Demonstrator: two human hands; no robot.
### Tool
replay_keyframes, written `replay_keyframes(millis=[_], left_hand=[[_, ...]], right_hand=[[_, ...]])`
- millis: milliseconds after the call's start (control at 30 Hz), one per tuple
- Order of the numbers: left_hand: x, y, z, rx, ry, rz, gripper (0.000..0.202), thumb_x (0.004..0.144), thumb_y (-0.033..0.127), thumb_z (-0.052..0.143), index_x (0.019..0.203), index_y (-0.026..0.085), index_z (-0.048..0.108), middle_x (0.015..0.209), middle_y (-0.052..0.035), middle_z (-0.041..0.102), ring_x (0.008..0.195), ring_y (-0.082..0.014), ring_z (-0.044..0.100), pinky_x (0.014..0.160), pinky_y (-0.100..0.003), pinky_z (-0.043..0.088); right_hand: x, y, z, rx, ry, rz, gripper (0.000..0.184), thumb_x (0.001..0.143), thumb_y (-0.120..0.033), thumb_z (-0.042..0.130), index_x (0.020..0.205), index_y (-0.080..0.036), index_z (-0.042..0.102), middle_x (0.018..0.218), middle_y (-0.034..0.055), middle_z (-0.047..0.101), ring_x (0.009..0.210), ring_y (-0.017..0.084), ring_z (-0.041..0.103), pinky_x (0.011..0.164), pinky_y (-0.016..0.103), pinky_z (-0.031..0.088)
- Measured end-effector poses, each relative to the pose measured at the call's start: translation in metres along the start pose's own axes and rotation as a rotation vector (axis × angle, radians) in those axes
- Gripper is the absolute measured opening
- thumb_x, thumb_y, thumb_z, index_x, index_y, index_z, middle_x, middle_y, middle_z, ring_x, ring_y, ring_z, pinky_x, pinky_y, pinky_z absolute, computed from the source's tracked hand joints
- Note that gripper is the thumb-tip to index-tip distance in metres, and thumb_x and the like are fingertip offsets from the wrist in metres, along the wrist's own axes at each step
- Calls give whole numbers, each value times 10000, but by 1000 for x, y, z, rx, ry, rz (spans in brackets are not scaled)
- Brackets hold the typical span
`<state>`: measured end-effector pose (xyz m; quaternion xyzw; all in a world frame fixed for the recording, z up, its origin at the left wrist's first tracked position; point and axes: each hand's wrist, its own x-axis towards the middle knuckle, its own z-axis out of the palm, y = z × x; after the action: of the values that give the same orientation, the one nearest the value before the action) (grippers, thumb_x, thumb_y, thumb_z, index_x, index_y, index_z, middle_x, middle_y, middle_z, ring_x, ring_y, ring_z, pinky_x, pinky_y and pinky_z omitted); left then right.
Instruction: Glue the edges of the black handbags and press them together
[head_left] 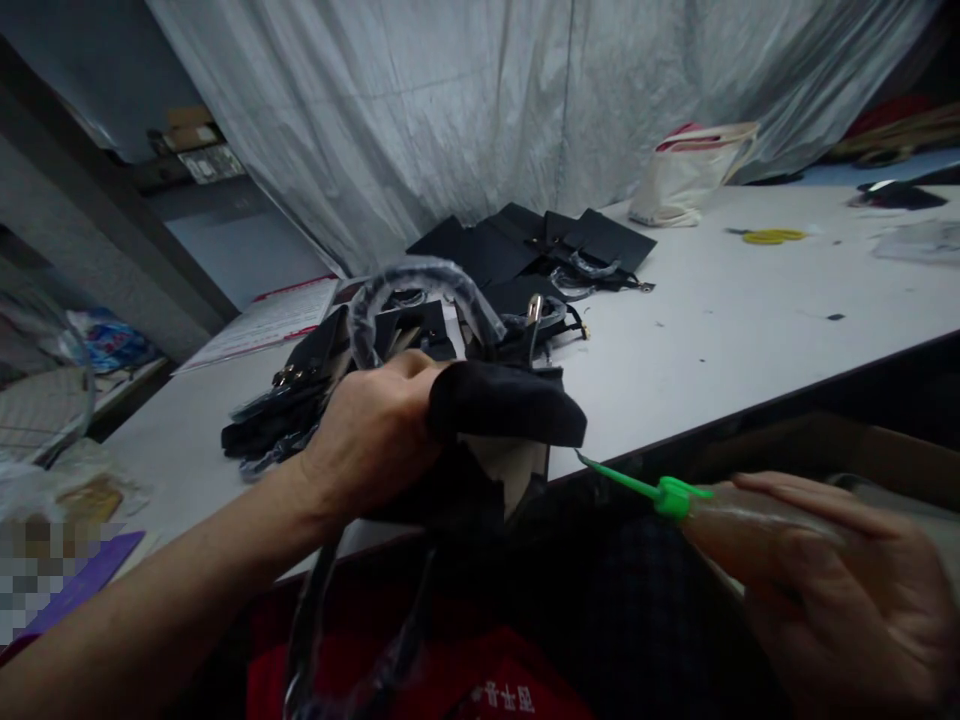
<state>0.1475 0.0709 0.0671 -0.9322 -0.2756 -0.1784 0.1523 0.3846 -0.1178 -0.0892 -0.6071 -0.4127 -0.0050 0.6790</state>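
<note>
Two hands: left hand, from eight o'clock, clamps a black bag; right hand, at four o'clock, grips a green-tipped bottle.

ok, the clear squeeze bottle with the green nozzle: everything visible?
The clear plastic squeeze bottle lies almost level in the right hand, fingers wrapped around its body. Its bright green nozzle, long and tapered with a winged collar, points toward the black bag with plastic-wrapped handle held by the left hand; contact there is unclear.

Left hand, right hand ungloved; red top
</note>
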Motion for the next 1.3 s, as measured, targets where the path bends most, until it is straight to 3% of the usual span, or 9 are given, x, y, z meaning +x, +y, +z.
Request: replay_keyframes(millis=[100, 200, 333, 467, 733, 900, 1067, 1200, 1300], left_hand=[[2, 2, 8, -135, -283, -87, 124, 733, 274, 618, 697, 167, 670, 726, -32, 661, 575, -127, 581, 515, -223, 369], [5, 1, 9, -211, -378, -156, 190, 738, 311, 598, 628, 159, 626, 627, -13, 615, 535, -106, 533, 503, -216, 319], [6, -1, 7, -247, -395, -176, 197, 737, 318, 587, 625, 159, 615, 600, -3, 583, 539, -100, 508, 513, -214, 302], [6, -2, 6, -244, -387, -204, 177, 716, 312, 596, 633, 158, 621, 590, 3, 565, 528, -94, 481, 515, -213, 291], [7, -2, 4, -251, -384, -198, 137, 695, 282, 594, 629, 166, 622, 591, 7, 563, 519, -89, 457, 513, -211, 283], [8, -2, 2, -237, -401, -197, 169, 703, 307, 582, 621, 168, 629, 571, 3, 560, 507, -97, 465, 508, -215, 286], [8, 0, 0, -252, -398, -211, 158, 698, 285, 581, 597, 170, 620, 535, 9, 556, 485, -100, 464, 497, -218, 286], [8, -1, 0, -270, -393, -216, 179, 709, 314, 591, 610, 168, 622, 547, 8, 566, 493, -100, 477, 495, -215, 289], [7, -2, 1, -282, -402, -214, 165, 705, 305, 592, 620, 169, 627, 561, 6, 581, 503, -101, 486, 498, -213, 290]], right_hand=[[4, -10, 15, 36, 88, 111, 150, 816, -343, 607, 962, -328, 641, 1021, 88, 626, 959, 376, 587, 761, 562, 471], [14, 0, 22, -14, 16, 87, 192, 805, -375, 629, 982, -302, 637, 1026, 80, 633, 938, 338, 600, 769, 518, 488], [39, 34, 34, -124, -114, 0, 218, 822, -404, 618, 984, -259, 628, 990, 54, 644, 881, 262, 610, 724, 405, 505], [64, 59, 48, -138, -271, -82, 206, 830, -380, 622, 977, -236, 610, 955, 39, 628, 876, 228, 608, 778, 370, 493], [85, 52, 45, -82, -638, -72, 204, 852, -404, 582, 970, -239, 599, 932, 43, 646, 847, 225, 624, 713, 326, 501], [92, 51, 50, -138, -493, -154, 251, 828, -396, 614, 1001, -218, 574, 934, 48, 631, 822, 219, 616, 737, 349, 495], [92, 48, 48, -99, -633, -152, 211, 858, -388, 584, 992, -227, 590, 937, 50, 647, 854, 227, 628, 731, 342, 506], [92, 50, 49, -137, -478, -202, 254, 842, -390, 607, 1032, -227, 571, 982, 68, 629, 867, 235, 616, 762, 379, 502], [93, 53, 49, -165, -521, -207, 228, 846, -387, 601, 1005, -226, 574, 940, 60, 631, 837, 227, 616, 737, 368, 502]])
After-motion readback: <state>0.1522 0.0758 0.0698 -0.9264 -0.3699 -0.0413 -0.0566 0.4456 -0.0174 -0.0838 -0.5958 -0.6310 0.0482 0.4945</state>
